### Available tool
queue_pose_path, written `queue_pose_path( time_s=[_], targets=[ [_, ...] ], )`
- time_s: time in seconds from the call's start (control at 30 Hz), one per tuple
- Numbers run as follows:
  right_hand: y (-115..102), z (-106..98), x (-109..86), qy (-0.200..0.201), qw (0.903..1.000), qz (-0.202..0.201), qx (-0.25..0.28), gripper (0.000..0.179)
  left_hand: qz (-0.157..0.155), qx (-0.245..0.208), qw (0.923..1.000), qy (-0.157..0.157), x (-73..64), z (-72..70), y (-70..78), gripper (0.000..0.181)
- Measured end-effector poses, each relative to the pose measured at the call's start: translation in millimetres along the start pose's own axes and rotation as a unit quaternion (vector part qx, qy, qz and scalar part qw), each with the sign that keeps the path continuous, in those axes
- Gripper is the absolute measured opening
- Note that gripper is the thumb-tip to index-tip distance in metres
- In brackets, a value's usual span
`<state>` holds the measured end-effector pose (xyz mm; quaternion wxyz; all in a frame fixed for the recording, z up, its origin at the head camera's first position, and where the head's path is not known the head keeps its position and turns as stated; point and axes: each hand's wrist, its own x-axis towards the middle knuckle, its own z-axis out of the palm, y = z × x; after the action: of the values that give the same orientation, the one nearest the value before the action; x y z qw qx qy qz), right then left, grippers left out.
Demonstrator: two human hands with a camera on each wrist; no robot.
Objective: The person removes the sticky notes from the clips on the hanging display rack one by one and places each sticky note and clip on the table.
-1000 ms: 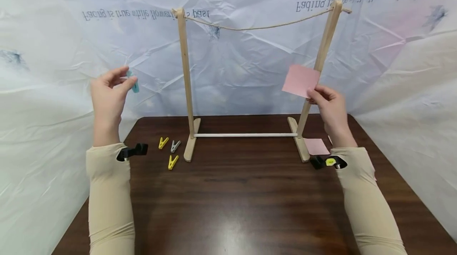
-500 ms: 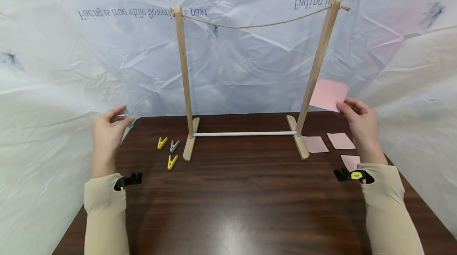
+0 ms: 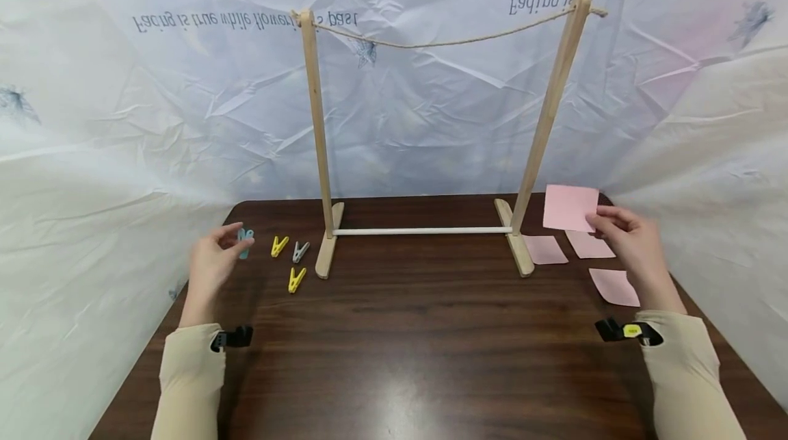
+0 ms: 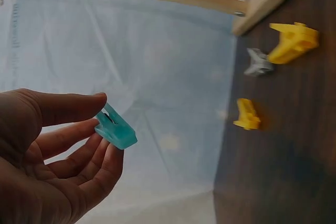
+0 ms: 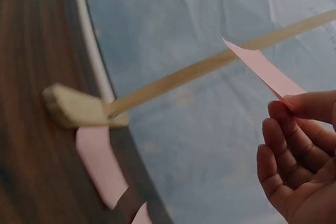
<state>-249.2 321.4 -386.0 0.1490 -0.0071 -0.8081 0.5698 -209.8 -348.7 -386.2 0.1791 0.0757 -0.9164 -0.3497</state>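
Between thumb and fingers my left hand (image 3: 212,262) pinches a teal clothespin (image 4: 116,129), held at the table's left side. To its right lie two yellow clothespins (image 3: 297,280) and a grey clothespin (image 3: 300,252). My right hand (image 3: 634,241) pinches a pink paper square (image 3: 570,207) by its lower right corner, above the table's far right part. Below that hand, several more pink paper squares (image 3: 614,287) lie on the table; the raised square and the hand partly cover them.
A wooden stand stands at the back, with a left post (image 3: 317,111), a right post (image 3: 550,111) and a white bar (image 3: 421,230) low between them. A sagging string (image 3: 425,45) joins the post tops. Dark table (image 3: 394,344); pale printed sheeting (image 3: 418,132) hangs behind it.
Both hands have come down toward the table. The left one has lowered with the teal clothespin and shifted slightly right; the right one has moved right and down with the pink paper.
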Motion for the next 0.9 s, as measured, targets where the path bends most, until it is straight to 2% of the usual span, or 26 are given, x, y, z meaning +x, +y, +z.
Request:
queue_pose_path(
  time_s=[0.23,0.37,0.5,0.67,0.77,0.9],
  targets=[
    [21.3,-8.1,-10.2,-0.047,0.9969,0.029,-0.056,0.02,-0.015,0.026,0.9986,-0.042,-0.4,15.7,-17.5,0.049],
    [25.0,-11.9,-11.3,-0.086,0.9906,0.036,-0.1,0.04,-0.033,0.042,0.9959,-0.073,-0.4,25.3,-30.2,0.049],
    [27.9,-14.6,-13.0,-0.117,0.9822,0.063,-0.133,0.064,-0.046,0.049,0.9908,-0.118,-0.2,31.6,-40.3,0.05],
    [37.0,-16.5,-14.1,-0.126,0.9774,0.097,-0.139,0.073,-0.068,0.062,0.9815,-0.168,1.5,37.6,-46.8,0.05],
    [42.7,-18.8,-12.3,-0.15,0.9691,0.1,-0.168,0.073,-0.077,0.067,0.9789,-0.177,2.9,40.0,-49.3,0.049],
    [48.5,-19.8,-8.9,-0.205,0.9501,0.084,-0.22,0.071,-0.081,0.071,0.9781,-0.178,3.6,40.7,-50.4,0.048]
  ],
)
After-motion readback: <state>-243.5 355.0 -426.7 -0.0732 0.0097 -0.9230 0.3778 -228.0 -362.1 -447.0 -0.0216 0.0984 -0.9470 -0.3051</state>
